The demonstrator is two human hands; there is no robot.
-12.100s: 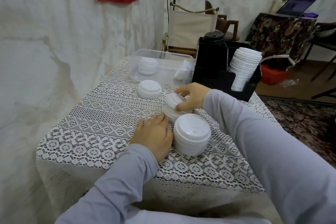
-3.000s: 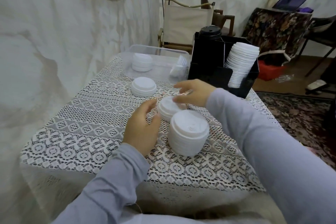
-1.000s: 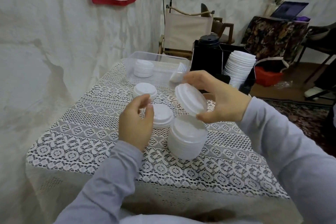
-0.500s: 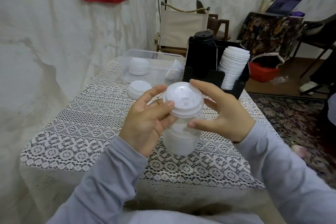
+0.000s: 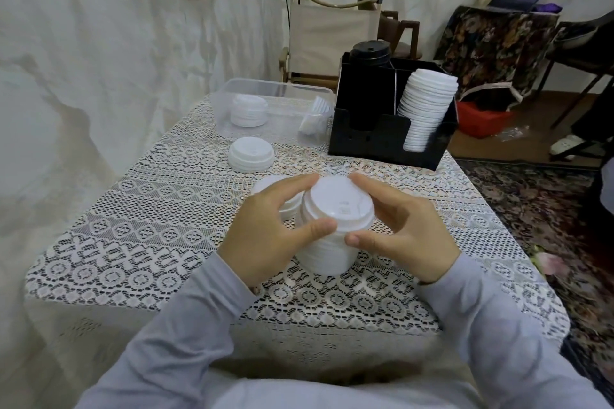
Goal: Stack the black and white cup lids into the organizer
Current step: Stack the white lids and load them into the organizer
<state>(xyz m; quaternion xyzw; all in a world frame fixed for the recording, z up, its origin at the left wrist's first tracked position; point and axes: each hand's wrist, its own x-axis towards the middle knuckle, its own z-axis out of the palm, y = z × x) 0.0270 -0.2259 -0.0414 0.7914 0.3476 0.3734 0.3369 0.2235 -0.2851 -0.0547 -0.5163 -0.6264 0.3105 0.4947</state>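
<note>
A tall stack of white lids (image 5: 335, 229) stands on the lace tablecloth near me. My left hand (image 5: 265, 236) and my right hand (image 5: 398, 232) grip its top from both sides, fingers and thumbs curled round the rim. A shorter white lid pile (image 5: 275, 188) sits just behind my left hand, partly hidden. Another low pile (image 5: 251, 154) lies farther back. The black organizer (image 5: 382, 139) at the far right holds black lids (image 5: 368, 53) in its left slot and a leaning column of white lids (image 5: 423, 109) in its right slot.
A clear plastic tub (image 5: 279, 90) behind the piles holds more white lids (image 5: 248, 109). The table's right edge (image 5: 518, 262) drops to a patterned rug. A folding chair (image 5: 332, 30) stands behind the table, and a draped white wall runs along the left.
The lids that both hands held up above the tall stack have come down onto it. Both hands now grip the stack's top on the table.
</note>
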